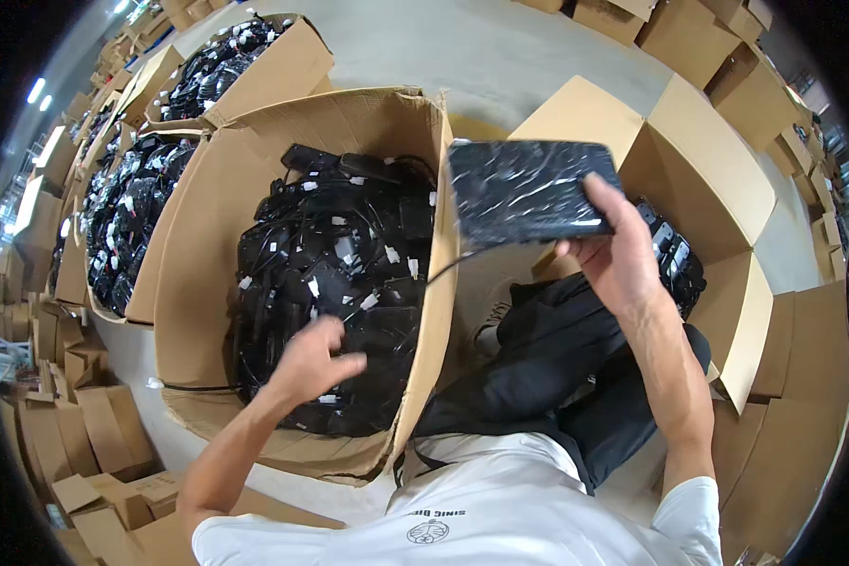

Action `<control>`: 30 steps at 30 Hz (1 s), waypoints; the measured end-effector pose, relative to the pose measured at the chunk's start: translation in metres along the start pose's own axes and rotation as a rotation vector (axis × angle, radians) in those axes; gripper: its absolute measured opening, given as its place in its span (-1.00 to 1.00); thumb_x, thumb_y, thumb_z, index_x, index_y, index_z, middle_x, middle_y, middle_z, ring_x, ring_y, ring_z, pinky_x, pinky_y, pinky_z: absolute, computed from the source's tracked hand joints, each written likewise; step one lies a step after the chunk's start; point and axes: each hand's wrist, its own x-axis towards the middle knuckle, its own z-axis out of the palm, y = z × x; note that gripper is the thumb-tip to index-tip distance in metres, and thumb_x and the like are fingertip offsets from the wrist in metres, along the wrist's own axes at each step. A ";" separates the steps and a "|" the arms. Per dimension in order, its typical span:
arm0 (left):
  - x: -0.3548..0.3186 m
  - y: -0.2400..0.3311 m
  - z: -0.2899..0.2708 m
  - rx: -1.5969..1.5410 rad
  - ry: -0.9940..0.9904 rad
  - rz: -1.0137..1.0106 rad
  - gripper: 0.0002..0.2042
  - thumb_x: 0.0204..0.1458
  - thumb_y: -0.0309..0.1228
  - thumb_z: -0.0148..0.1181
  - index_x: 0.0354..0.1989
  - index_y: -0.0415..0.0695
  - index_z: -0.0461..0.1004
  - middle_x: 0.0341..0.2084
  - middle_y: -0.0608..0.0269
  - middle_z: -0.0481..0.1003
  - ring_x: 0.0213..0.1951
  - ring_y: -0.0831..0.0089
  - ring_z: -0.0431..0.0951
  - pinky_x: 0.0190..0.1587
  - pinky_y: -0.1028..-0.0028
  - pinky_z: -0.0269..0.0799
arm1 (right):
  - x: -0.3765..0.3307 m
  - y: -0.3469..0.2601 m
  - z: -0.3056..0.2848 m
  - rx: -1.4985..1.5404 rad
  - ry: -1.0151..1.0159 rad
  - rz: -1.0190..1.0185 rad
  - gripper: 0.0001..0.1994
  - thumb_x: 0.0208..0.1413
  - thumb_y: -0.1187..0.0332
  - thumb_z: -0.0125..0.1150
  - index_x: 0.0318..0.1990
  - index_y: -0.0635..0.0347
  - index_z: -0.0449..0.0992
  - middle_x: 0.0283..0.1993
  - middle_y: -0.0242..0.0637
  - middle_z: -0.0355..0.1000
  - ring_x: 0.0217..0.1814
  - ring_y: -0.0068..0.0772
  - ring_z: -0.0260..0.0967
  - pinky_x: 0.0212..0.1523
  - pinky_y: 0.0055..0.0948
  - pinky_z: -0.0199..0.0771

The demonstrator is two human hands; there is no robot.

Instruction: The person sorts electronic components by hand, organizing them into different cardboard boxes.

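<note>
My right hand (621, 247) grips a flat black rectangular device (528, 189) by its right end, thumb on top. Shiny, wrinkled clear film seems to cover it, and a black cable trails from its lower left edge. Over the large open cardboard box (191, 245) on the left, my left hand (313, 361) has its thumb and fingers apart and nothing in it. Below that hand lies a heap of black devices and cables (349, 236) with white connectors and tags. Whether the fingertips touch the heap I cannot tell.
On my right stands another open carton (703, 179), with black devices (668, 250) stacked inside. Two more boxes of cabled black parts (137, 217) stand at the far left. Cardboard cartons (113, 429) crowd both sides. My bent legs (557, 349) are between the two nearest boxes.
</note>
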 end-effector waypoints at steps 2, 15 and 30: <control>-0.015 -0.040 0.045 0.052 -0.028 -0.023 -0.51 -0.19 -0.30 0.50 -0.10 -0.23 0.46 -0.10 -0.08 0.49 0.00 -0.04 0.52 0.04 0.17 0.44 | -0.005 -0.009 -0.004 0.084 0.061 -0.017 -0.73 0.29 0.26 0.19 -0.01 0.27 0.52 -0.17 -0.28 0.60 -0.27 -0.48 0.59 -0.36 -0.48 0.68; -0.045 0.128 -0.050 0.192 0.448 0.538 -0.68 -0.12 -0.55 0.44 -0.14 -0.22 0.58 -0.30 0.09 0.61 -0.25 0.19 0.63 -0.16 0.37 0.55 | -0.023 -0.005 0.018 -0.413 -0.056 -0.479 -0.53 0.21 0.21 0.36 0.13 0.38 0.49 -0.12 -0.35 0.56 -0.10 -0.59 0.45 -0.03 -0.51 0.50; 0.019 -0.007 -0.059 0.133 -0.263 0.099 -0.22 -0.15 -0.41 0.46 0.31 -0.26 0.25 0.20 0.07 0.38 0.16 0.27 0.41 0.22 0.30 0.37 | -0.042 0.004 -0.026 -0.302 0.006 -0.534 -0.60 0.32 0.13 0.21 0.05 0.35 0.50 -0.21 -0.42 0.50 -0.16 -0.65 0.38 -0.11 -0.55 0.44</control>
